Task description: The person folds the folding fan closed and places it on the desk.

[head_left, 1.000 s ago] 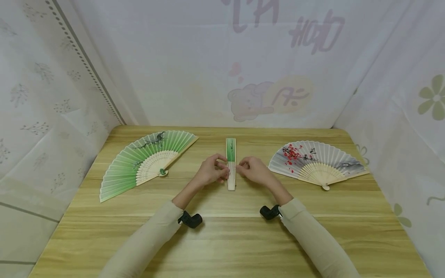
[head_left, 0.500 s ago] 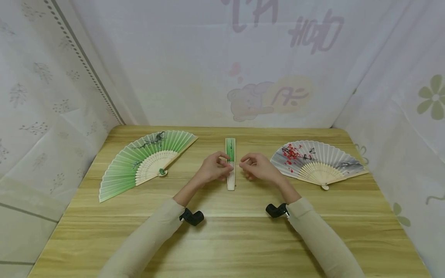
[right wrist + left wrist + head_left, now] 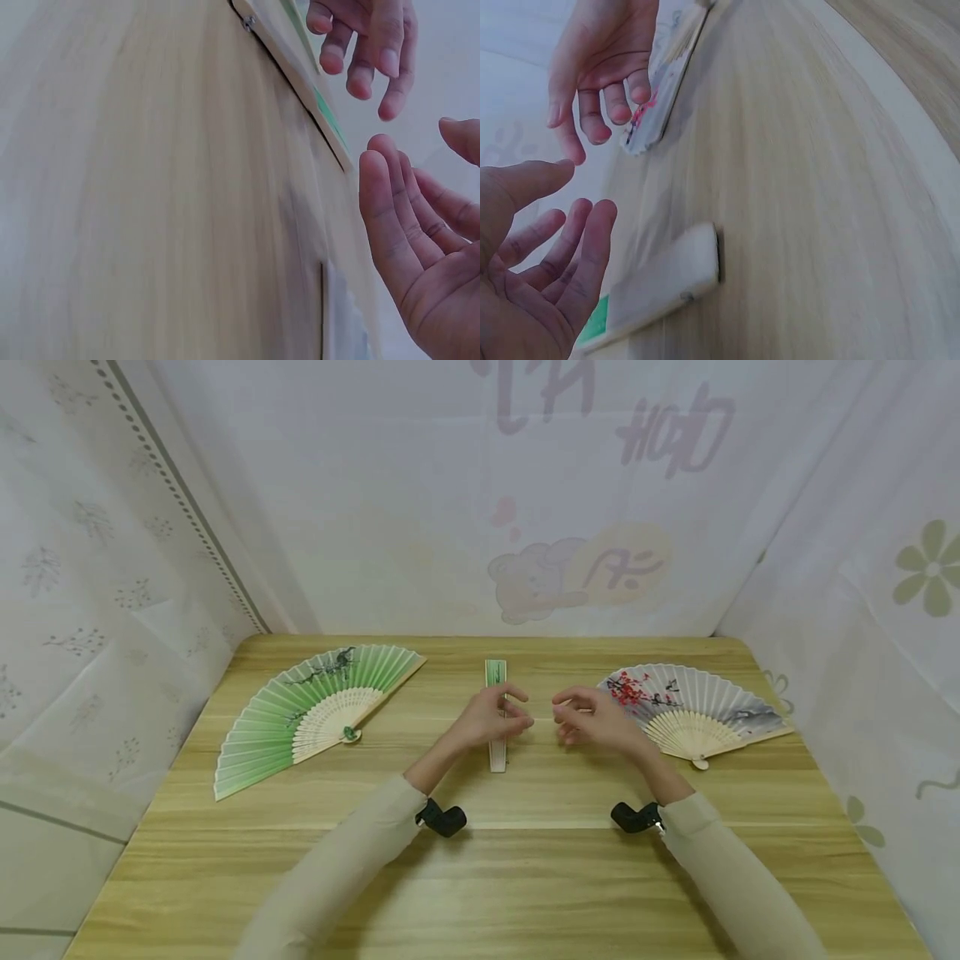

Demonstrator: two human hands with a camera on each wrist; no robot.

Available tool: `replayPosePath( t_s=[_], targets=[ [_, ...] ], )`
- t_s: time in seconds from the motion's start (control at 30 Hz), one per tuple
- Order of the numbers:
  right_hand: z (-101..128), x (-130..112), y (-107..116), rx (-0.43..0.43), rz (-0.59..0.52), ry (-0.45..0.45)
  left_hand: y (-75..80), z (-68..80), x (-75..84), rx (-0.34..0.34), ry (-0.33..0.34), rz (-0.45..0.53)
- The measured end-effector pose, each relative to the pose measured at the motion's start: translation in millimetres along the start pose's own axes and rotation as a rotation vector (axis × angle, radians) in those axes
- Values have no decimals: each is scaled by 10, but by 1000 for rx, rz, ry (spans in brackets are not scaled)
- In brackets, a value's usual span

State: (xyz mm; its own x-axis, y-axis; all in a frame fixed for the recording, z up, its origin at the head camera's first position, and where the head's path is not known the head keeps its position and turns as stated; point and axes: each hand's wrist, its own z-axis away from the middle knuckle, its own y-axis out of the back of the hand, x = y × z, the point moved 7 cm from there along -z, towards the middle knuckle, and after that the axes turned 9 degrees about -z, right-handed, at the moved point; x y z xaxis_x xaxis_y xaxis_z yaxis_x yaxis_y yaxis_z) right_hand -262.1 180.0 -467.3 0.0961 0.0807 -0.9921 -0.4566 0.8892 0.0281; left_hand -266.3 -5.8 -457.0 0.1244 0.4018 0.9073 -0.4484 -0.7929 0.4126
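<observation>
Over the table | hands empty, loosely curved, apart | folded fan beneath left one

L grip over folded fan, R grip nr

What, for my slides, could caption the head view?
Left hand and right hand, empty, above a table; folded fan between open green fan and open grey fan.
</observation>
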Motion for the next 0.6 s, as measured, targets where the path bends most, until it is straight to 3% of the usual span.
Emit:
replayPosePath(
  t_s=[0.27, 0.6],
  targets=[
    [250, 4, 327, 71, 28, -7, -197, -165, 115, -47, 4, 21],
    [505, -17, 625, 97, 34, -17, -455, -351, 258, -69, 5, -8]
  ],
)
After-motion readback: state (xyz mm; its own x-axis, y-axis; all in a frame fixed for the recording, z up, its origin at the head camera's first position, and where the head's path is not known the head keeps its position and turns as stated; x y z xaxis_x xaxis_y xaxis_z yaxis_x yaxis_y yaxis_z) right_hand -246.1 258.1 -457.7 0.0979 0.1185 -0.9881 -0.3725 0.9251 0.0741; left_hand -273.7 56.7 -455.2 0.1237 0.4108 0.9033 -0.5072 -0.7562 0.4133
